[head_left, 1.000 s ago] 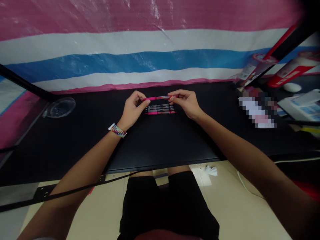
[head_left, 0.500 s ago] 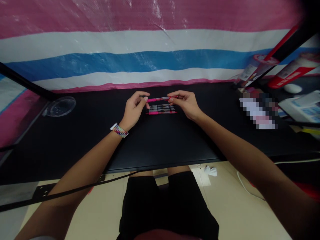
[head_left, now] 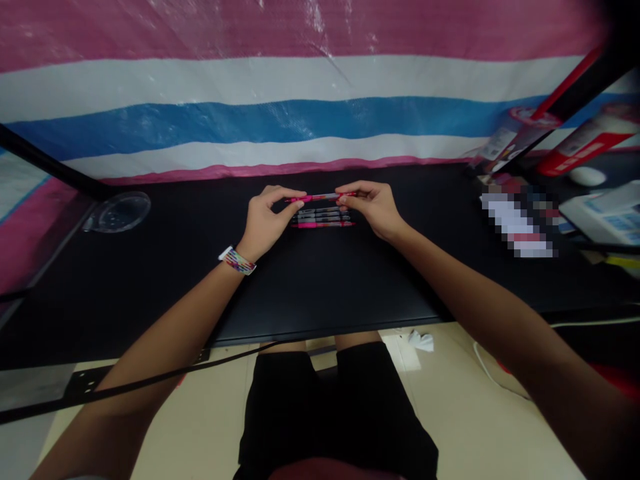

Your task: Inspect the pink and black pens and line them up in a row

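Note:
A pink pen [head_left: 324,197] with a clear barrel lies crosswise between my hands. My left hand [head_left: 270,217] pinches its left end between thumb and fingers. On the right end, my right hand [head_left: 373,207] has thumb and fingertips closed. Just below, on the near side, several dark-gripped pens [head_left: 323,215] are lined up side by side on the black desk. The nearest in that row is another pink pen [head_left: 320,225], parallel to the held one. My left thumb tip comes close to the row's left ends; whether it touches them I cannot tell.
A clear plastic lid [head_left: 123,212] lies at the left of the black desk [head_left: 320,280]. To the right stand a clear canister [head_left: 515,137], a red-and-white bottle [head_left: 583,143] and a tissue pack [head_left: 607,210]. A striped sheet [head_left: 280,120] hangs behind. A black cable [head_left: 165,380] crosses below the front edge.
My left fingers have shifted and closed in a pinch over the pink pen's left end. My right hand keeps its grip, almost unmoved. The row of pens lies as before.

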The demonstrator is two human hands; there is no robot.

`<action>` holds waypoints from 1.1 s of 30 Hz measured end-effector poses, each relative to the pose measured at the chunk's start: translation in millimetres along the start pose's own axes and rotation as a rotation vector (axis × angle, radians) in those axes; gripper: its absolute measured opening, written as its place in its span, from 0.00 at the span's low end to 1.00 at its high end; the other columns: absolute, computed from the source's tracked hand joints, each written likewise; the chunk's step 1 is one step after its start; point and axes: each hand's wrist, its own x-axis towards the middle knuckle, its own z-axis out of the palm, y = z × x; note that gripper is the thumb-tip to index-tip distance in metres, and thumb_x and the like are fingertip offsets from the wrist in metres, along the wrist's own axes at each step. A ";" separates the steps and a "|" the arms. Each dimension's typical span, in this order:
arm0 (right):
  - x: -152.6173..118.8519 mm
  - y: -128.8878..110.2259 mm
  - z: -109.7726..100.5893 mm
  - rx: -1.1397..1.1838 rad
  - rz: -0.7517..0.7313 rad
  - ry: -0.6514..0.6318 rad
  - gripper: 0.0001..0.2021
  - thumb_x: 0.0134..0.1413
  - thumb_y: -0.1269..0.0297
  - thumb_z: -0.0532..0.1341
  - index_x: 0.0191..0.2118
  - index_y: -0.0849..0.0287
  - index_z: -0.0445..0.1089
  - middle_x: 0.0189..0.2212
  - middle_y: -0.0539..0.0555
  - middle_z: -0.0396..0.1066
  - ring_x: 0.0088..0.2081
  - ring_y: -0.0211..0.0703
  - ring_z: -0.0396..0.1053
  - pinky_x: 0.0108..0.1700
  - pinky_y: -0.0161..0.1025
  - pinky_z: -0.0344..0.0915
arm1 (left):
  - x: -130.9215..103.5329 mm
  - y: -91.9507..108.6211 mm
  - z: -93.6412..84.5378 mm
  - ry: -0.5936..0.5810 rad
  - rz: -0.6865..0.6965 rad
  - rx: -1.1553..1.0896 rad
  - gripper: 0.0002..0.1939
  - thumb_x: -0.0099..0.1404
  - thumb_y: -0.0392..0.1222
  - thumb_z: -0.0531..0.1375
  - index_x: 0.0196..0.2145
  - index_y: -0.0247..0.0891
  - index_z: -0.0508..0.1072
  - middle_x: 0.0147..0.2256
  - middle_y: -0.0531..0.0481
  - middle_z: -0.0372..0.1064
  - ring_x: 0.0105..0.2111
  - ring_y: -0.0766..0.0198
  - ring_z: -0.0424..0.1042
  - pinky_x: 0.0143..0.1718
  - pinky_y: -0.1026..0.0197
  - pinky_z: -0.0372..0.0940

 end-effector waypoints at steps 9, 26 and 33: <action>-1.0 -0.6 -1.7 0.125 0.086 -0.021 0.12 0.53 0.59 0.81 0.43 0.51 0.88 0.36 0.52 0.85 0.38 0.46 0.81 0.55 0.52 0.81 | 0.8 5.6 -1.9 0.042 0.083 0.018 0.07 0.72 0.47 0.74 0.47 0.48 0.89 0.44 0.49 0.87 0.48 0.53 0.82 0.57 0.47 0.75; -6.6 -26.7 10.9 0.634 0.439 -0.221 0.18 0.63 0.55 0.63 0.55 0.55 0.79 0.47 0.59 0.87 0.49 0.54 0.82 0.54 0.53 0.82 | 0.9 6.6 2.7 0.058 -0.014 -0.198 0.17 0.71 0.58 0.74 0.47 0.43 0.88 0.48 0.44 0.87 0.50 0.53 0.85 0.58 0.50 0.77; -7.3 -24.6 13.5 0.664 0.409 -0.218 0.18 0.64 0.52 0.66 0.55 0.51 0.80 0.47 0.56 0.85 0.51 0.51 0.81 0.59 0.52 0.80 | -0.2 6.4 6.0 0.063 -0.029 -0.208 0.18 0.71 0.59 0.74 0.47 0.43 0.87 0.48 0.44 0.87 0.51 0.54 0.85 0.59 0.50 0.77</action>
